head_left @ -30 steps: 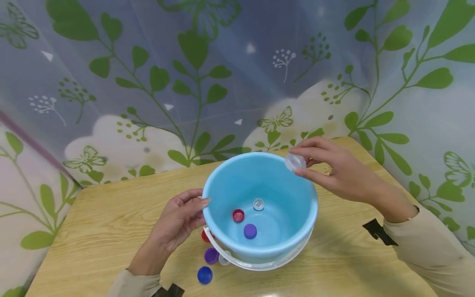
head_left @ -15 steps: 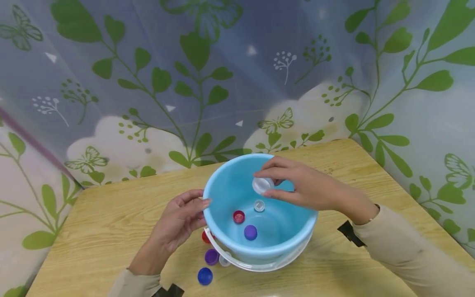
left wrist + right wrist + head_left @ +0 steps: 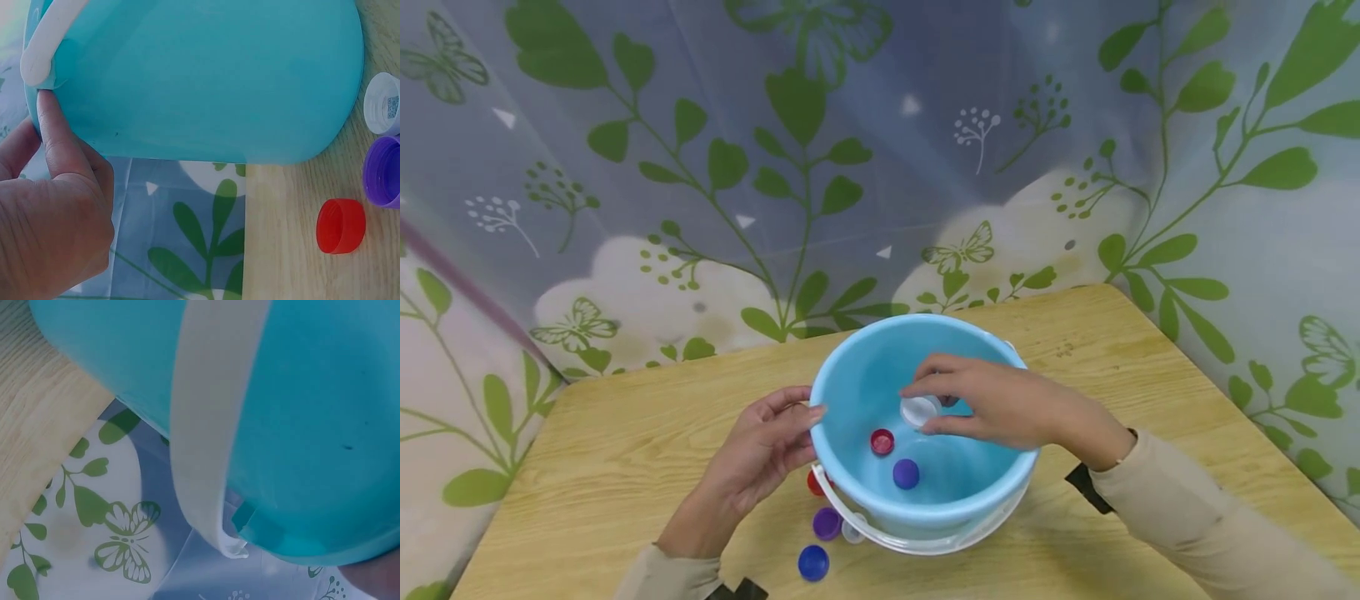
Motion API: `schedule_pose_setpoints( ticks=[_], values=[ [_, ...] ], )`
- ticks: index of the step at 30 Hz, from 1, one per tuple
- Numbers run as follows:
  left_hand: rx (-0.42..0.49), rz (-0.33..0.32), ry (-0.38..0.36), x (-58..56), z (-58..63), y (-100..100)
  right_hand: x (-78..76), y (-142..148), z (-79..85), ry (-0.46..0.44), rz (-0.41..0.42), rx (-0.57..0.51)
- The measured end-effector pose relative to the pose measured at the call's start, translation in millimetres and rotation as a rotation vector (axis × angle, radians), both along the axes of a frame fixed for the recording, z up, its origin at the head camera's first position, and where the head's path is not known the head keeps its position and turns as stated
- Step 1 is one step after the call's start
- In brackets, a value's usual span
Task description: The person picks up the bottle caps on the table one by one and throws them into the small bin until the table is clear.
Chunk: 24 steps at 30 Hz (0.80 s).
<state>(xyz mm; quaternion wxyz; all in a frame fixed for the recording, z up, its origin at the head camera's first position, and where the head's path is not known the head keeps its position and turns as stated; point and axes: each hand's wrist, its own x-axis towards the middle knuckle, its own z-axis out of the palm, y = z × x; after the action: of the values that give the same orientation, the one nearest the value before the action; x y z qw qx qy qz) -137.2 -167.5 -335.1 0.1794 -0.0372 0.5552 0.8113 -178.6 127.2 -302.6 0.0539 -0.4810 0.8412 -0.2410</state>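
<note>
A light blue bucket [image 3: 925, 506] with a white handle [image 3: 917, 546] stands on the table. At its left rim my left hand [image 3: 760, 454] grips it, thumb over the edge and fingers against the outside; the left wrist view shows this hand [image 3: 56, 219] beside the handle's joint. My right hand [image 3: 1000, 404] reaches over the right rim into the bucket, pinching a translucent white bottle cap [image 3: 919, 411] between thumb and fingers. On the bucket's floor lie a red cap [image 3: 882, 442] and a purple cap [image 3: 906, 473]. The small white cap there is hidden behind the held one.
Outside the bucket, at its left front, lie a red cap [image 3: 340, 226], a purple cap [image 3: 827, 523], a white cap [image 3: 853, 527] and a blue cap [image 3: 813, 563]. The wooden table [image 3: 647, 433] meets a leaf-patterned cloth [image 3: 700, 167] at the back.
My right hand has moved left and down from the bucket's right rim into its opening, carrying the translucent cap. The left hand stays at the rim.
</note>
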Motion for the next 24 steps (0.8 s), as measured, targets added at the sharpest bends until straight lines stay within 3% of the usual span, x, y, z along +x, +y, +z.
schedule_pose_setpoints(
  ticks=[14, 16, 21, 24],
  values=[
    [0.024, -0.017, 0.004, 0.5, -0.3, 3.9, 3.7, 3.6, 0.6, 0.014, -0.079, 0.055],
    [0.012, -0.018, 0.015, 0.9, -0.5, 4.3, 3.2, 4.8, 0.1, 0.022, -0.105, -0.025],
    [-0.034, -0.005, 0.043, 2.0, 0.4, 3.7, -1.1, 11.3, -4.9, 0.129, -0.185, -0.418],
    [-0.038, 0.006, 0.048, 2.7, 1.1, 2.7, -3.5, 20.4, -6.8, 0.211, -0.258, -0.525]
  ],
)
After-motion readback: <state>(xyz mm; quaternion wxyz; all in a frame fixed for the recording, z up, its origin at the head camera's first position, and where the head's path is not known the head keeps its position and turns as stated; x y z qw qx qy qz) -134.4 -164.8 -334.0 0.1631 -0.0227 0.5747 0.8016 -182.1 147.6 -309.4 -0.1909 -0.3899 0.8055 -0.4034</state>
